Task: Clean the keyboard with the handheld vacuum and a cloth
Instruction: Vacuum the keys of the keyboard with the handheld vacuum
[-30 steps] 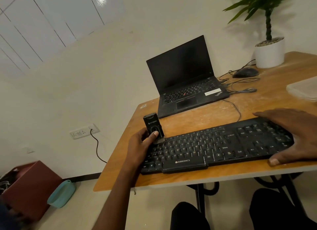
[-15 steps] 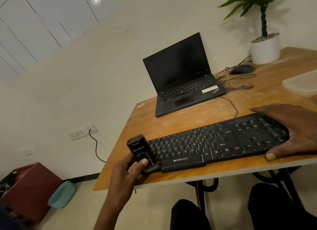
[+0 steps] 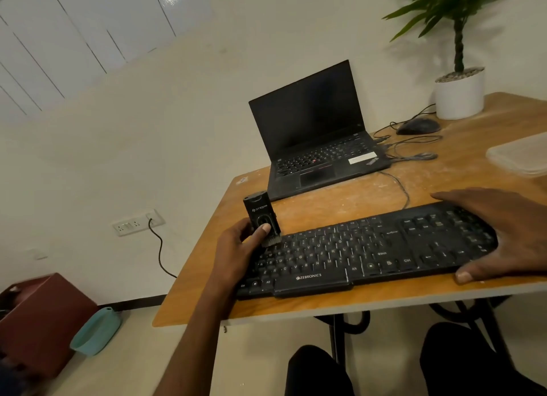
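A black keyboard (image 3: 355, 256) lies along the front edge of the wooden table (image 3: 340, 203). My left hand (image 3: 236, 247) grips a small black handheld vacuum (image 3: 260, 215), thumb on its front. The vacuum stands nearly upright, with its brush tip on the keys at the keyboard's upper left corner. My right hand (image 3: 503, 233) lies over the right end of the keyboard, fingers spread across the number pad and thumb against the front edge. No cloth is in view.
An open black laptop (image 3: 319, 141) sits behind the keyboard. A mouse (image 3: 417, 126), loose cables and a white plant pot (image 3: 458, 94) stand at the back right. A translucent lid (image 3: 524, 153) lies at the right. A red box (image 3: 41, 321) and teal container (image 3: 94, 333) sit on the floor.
My left hand carried the vacuum down to the keyboard's lower left corner, then back up to the upper left corner. My right hand has stayed on the keyboard's right end.
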The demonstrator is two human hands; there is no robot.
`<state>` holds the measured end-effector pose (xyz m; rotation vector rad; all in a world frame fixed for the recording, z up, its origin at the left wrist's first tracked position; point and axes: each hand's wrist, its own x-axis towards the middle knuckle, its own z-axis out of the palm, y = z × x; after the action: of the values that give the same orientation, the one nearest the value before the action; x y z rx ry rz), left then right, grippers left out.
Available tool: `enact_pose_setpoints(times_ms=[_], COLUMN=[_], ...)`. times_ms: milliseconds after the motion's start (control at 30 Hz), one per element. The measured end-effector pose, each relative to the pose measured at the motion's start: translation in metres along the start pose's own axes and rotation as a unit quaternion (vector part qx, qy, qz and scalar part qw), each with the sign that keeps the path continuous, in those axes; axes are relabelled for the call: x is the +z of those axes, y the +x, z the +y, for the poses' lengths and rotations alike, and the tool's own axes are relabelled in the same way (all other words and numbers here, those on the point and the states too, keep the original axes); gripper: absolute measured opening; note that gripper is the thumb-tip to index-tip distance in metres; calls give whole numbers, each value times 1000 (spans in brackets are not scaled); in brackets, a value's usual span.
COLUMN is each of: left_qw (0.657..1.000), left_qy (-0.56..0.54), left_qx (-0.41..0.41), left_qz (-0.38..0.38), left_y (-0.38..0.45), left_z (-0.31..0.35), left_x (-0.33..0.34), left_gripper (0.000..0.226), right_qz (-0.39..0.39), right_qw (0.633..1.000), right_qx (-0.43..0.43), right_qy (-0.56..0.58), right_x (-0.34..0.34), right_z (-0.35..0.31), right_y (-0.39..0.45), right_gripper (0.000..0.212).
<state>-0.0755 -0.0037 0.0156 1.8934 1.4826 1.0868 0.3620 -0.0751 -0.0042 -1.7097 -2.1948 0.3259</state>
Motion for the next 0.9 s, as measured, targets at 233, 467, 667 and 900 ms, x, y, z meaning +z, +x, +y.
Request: enact_pose_setpoints(times_ms=[233, 467, 667, 900], left_qw=[999, 998, 999, 999], left_qy=[-47, -36, -4, 14], left_qx=[25, 42, 25, 23], left_qz=[-2, -17, -32, -28], left_y=[-75, -77, -10, 5], left_z=[10, 7, 3, 5], left_x=[-22, -20, 1, 2], left_gripper=[29, 29, 18, 14], right_qz=[5, 15, -4, 4], right_qw=[1000, 1000, 1000, 1000], right_qx=[-4, -5, 8, 4], right_qy=[-3, -7, 0, 2], right_x=[0, -1, -4, -1], right_z=[2, 3, 1, 1], right_y=[2, 4, 0, -1], right_gripper=[126, 127, 124, 124])
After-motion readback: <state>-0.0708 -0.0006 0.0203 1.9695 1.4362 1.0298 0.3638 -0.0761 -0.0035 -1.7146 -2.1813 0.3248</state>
